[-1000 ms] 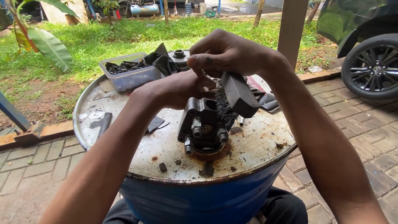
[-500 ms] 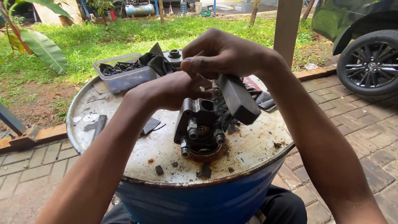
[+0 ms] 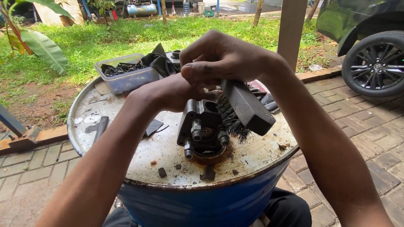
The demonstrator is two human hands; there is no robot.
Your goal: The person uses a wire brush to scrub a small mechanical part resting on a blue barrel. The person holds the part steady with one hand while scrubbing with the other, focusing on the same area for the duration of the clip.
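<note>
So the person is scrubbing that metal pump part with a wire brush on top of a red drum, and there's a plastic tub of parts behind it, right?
Not quite: the drum is blue, not red, as the head view shows. The rest holds: the right hand works a wire brush against the metal pump part, with the plastic tub behind.

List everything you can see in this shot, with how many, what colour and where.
metal pump-like part: one, dark grey, upright at the drum top's middle
wire brush: one, black, bristles against the part's right side
drum: one, blue wall, whitish rusty top
plastic tub: one, clear, small dark pieces inside, drum's far left
dark cloth: one, black, behind the tub
flat dark scraps: several, grey-black, scattered on the drum top
car wheel: one, black, top right on the paving
wooden post: one, brown, behind the drum
left hand: one, steadying the part's top
right hand: one, grip closed on the brush
</note>
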